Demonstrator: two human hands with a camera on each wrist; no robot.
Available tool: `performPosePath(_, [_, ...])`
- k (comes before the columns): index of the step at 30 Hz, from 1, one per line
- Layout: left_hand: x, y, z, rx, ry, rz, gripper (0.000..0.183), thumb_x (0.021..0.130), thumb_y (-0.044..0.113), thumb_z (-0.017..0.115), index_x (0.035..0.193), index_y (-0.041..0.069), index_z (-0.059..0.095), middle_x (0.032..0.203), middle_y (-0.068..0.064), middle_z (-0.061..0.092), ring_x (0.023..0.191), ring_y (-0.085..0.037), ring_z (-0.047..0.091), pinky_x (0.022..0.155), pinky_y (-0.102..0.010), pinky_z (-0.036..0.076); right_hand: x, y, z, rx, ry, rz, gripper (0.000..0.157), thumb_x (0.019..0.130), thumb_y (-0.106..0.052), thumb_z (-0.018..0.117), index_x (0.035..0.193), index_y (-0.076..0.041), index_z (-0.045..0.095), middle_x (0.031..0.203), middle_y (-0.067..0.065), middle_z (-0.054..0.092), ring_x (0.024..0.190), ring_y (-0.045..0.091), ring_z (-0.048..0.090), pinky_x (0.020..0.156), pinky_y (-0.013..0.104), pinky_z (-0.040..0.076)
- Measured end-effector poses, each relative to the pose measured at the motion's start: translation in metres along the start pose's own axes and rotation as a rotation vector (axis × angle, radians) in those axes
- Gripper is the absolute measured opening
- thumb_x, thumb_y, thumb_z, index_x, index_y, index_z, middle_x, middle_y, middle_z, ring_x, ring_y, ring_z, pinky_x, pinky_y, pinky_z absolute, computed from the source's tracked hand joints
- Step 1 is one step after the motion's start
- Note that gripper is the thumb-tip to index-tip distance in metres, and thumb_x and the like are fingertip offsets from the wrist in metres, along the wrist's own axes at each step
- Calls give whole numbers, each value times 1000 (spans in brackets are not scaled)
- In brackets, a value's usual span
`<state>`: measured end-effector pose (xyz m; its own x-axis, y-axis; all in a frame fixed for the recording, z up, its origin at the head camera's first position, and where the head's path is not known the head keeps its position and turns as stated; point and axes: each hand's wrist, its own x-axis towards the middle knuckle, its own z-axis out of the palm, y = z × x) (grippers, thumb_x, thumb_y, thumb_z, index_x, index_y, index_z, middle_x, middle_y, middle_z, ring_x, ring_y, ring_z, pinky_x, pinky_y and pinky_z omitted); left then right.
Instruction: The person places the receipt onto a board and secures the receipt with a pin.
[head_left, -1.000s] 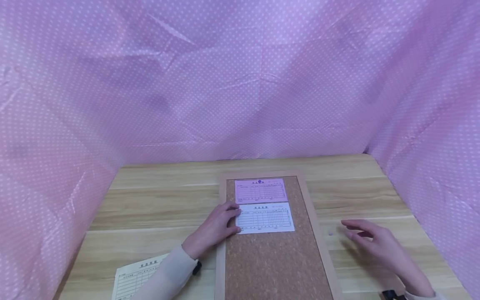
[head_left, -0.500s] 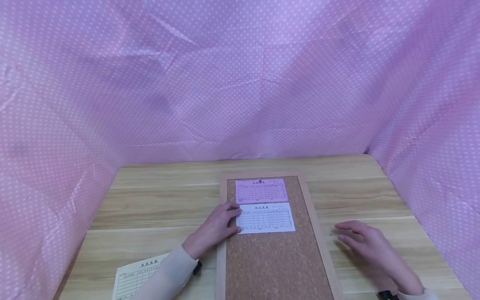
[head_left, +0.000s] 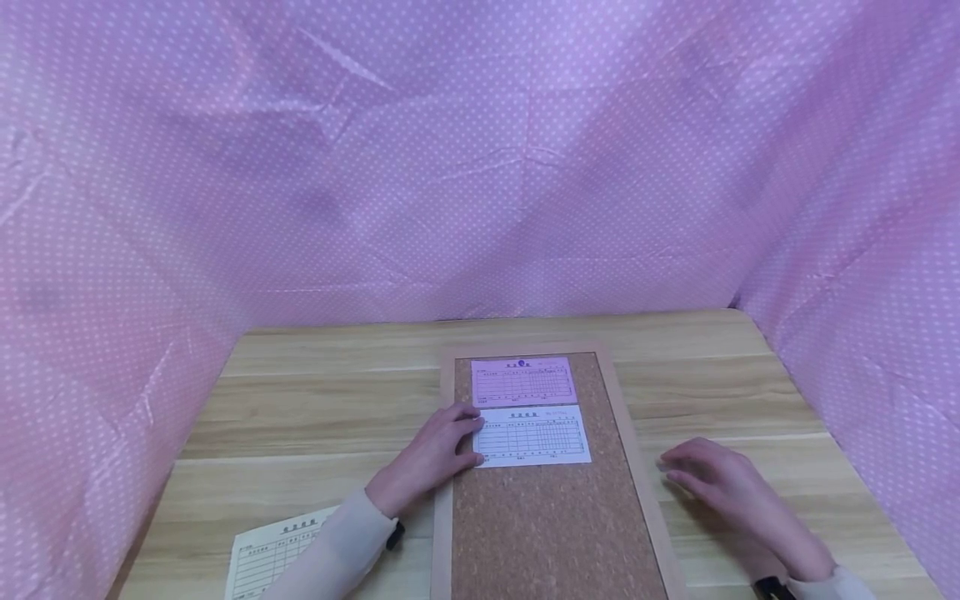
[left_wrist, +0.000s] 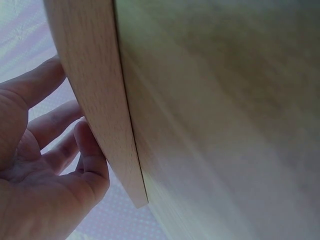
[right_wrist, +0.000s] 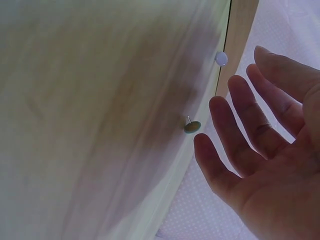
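Left paper: a ruled cream paper form (head_left: pixel 262 562) on the wood-grain table (head_left: pixel 300 417), partly hidden by the beige left sleeve (head_left: pixel 337 537) and cut off below.
Left hand: the left hand (head_left: pixel 427 454) touches the white form's left edge, thumb and fingers apart.
Corkboard: the wood-framed brown corkboard (head_left: pixel 551 533), lower end cut off, holds a pink ruled paper form (head_left: pixel 522 385) with a round purple pin (head_left: pixel 521 363), and below it a white ruled paper form (head_left: pixel 536 437); small print unreadable.
Tacks: a white round-headed tack (right_wrist: pixel 221 59) and a greenish-rimmed metal tack (right_wrist: pixel 192 127), point up, near the right fingertips; contact unclear.
Right hand: the right hand (head_left: pixel 720 475), fingers apart.
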<state>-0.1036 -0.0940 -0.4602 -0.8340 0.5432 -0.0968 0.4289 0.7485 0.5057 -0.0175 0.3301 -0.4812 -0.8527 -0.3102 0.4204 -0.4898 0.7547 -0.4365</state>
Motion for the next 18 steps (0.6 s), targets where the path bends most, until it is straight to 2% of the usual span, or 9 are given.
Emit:
performPosePath(10, [0, 1, -1, 9, -2, 1, 57, 91, 22, 81, 140, 0, 62, 145, -13, 55, 132, -31, 51, 111, -48, 42, 4, -2, 1, 18, -43, 37, 29, 74, -1, 87, 94, -19, 76, 91, -11, 73, 83, 5, 67, 79, 9, 47])
performPosePath(18, [-1, 1, 0, 3, 2, -3, 57, 90, 21, 82, 139, -1, 62, 145, -14, 55, 133, -32, 51, 113, -49, 41, 6, 4, 2, 12, -89, 18, 29, 74, 0, 87, 92, -20, 75, 88, -12, 69, 80, 2, 63, 71, 21, 53])
